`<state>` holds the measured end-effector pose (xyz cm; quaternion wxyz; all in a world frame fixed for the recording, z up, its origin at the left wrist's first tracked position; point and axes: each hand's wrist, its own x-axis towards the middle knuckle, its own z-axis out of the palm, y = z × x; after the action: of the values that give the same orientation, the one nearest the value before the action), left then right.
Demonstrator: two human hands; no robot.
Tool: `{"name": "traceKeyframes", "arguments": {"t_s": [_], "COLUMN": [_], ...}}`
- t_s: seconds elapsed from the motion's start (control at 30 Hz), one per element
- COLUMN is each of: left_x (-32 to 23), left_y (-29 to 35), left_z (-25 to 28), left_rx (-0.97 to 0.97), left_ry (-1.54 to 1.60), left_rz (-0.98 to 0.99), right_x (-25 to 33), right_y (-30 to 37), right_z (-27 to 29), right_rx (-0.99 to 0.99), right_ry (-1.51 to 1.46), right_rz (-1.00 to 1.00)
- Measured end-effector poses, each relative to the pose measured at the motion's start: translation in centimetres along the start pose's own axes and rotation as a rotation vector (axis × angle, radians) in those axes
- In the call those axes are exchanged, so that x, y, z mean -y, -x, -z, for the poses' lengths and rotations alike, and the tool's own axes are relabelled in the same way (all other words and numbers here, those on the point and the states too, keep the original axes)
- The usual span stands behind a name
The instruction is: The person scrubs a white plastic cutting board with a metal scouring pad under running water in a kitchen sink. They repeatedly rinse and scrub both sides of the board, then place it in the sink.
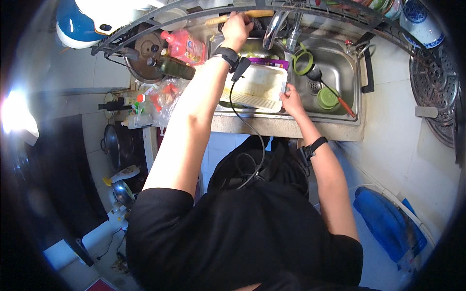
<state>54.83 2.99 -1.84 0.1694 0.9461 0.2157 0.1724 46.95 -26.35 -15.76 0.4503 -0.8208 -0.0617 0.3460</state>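
Observation:
My right hand point(292, 101) grips the right edge of a white ribbed plastic tray point(262, 80), tilted over the left sink basin, with yellowish stains inside. My left hand point(236, 30) reaches to the back of the sink, its fingers curled down beside a wooden stick-like handle point(216, 21); whatever they hold is hidden. A purple-edged thing point(267, 62) shows behind the tray. In the right basin point(335, 58) are a green round container point(328, 98), a green ring-shaped piece point(303, 62) and a dark ladle-like utensil with an orange handle point(345, 106).
A chrome faucet point(275, 30) rises between the basins, and a black rack point(160, 24) arches over the back. Left of the sink stand a pink soap bottle point(184, 47), a dark glass bottle point(175, 68) and plastic bags point(170, 97). A black cable hangs from my left wrist.

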Motion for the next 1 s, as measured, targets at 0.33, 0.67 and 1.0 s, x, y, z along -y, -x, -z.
{"name": "traceKeyframes", "arguments": {"t_s": [0.33, 0.67, 1.0], "left_x": [2.6, 15.2, 13.6], "left_y": [15.0, 21.0, 17.9], "left_z": [5.2, -12.3, -16.2], "left_rx": [-0.280, 0.320, 0.491], "left_ry": [0.490, 0.387, -0.135], "left_rz": [0.028, 0.484, 0.550], "right_x": [0.6, -1.2, -0.8], "right_y": [-0.4, -1.6, -1.0], "right_z": [0.1, -0.8, -1.2], "right_rx": [0.026, 0.140, 0.071], "right_ry": [-0.037, -0.072, 0.100], "right_rz": [-0.020, -0.087, -0.040]}}
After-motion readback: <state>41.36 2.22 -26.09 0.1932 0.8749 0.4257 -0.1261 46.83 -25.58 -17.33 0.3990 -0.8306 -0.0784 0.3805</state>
